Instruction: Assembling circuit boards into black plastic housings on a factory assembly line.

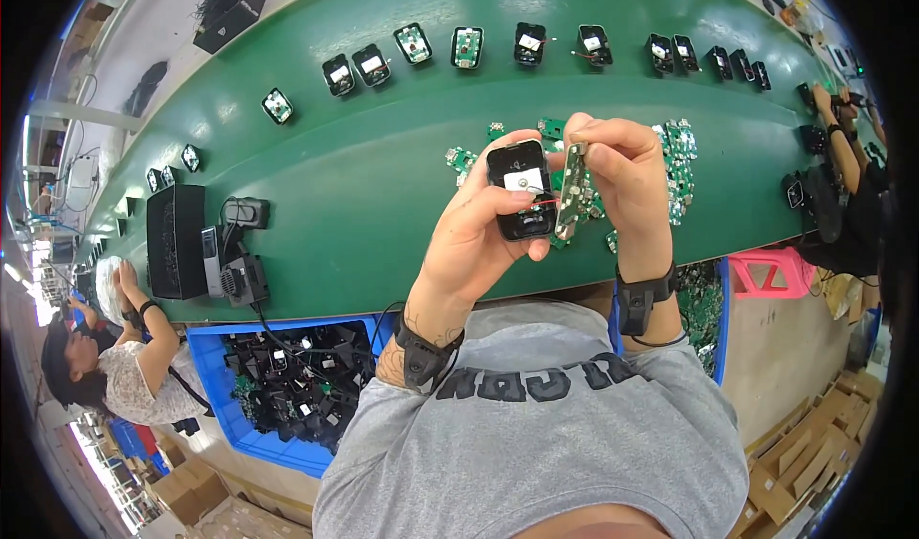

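My left hand (469, 223) is wrapped round a small black plastic housing (507, 161), its open side facing up. Inside the housing shows a white rectangular piece (523, 182), and my left thumb rests across it. Between the thumb and fingers of my right hand (622, 161) a green circuit board (572, 194) is pinched, held on edge just right of the housing. A thin red wire (544, 201) runs between the housing and the board. Beneath both hands, more loose green boards (680, 170) lie spread on the green table (364, 204).
Along the table's far side stands a row of housings, some with boards (467, 48). At left are a black bin (176, 242) and a black device with a cable (244, 276). Blue crates (215, 367) of parts stand below the near edge. Co-workers (144, 348) sit at both ends.
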`<state>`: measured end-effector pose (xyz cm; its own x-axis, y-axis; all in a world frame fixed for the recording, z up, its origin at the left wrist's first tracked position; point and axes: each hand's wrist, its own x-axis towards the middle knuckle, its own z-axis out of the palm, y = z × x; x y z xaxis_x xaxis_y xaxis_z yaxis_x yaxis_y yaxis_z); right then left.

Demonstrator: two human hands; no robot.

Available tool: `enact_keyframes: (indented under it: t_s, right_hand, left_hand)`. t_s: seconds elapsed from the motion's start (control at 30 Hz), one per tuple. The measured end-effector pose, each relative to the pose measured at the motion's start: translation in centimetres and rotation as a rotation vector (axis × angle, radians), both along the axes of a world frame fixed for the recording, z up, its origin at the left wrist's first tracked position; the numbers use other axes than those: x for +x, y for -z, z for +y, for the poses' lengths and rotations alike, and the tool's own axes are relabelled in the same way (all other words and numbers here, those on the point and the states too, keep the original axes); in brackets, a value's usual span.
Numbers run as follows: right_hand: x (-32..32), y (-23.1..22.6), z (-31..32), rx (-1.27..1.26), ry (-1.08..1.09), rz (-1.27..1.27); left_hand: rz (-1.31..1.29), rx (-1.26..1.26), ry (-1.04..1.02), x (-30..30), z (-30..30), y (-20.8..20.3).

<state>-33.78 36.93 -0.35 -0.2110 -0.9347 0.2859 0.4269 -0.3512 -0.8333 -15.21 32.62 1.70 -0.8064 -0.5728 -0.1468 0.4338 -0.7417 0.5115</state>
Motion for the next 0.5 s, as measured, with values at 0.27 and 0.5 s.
enact_keyframes:
  t_s: [0.27,0.5]
  right_hand:
    - [-0.1,-0.4,0.5,0.014,-0.040,0.043]
    - [0.2,-2.4,1.2,0.012,0.050,0.257]
  left_hand:
    - [-0.027,-0.028,0.003,-0.3,0.6,-0.5]
    - [-0.154,-0.258,0.010,-0.3,0.9,-1.2]
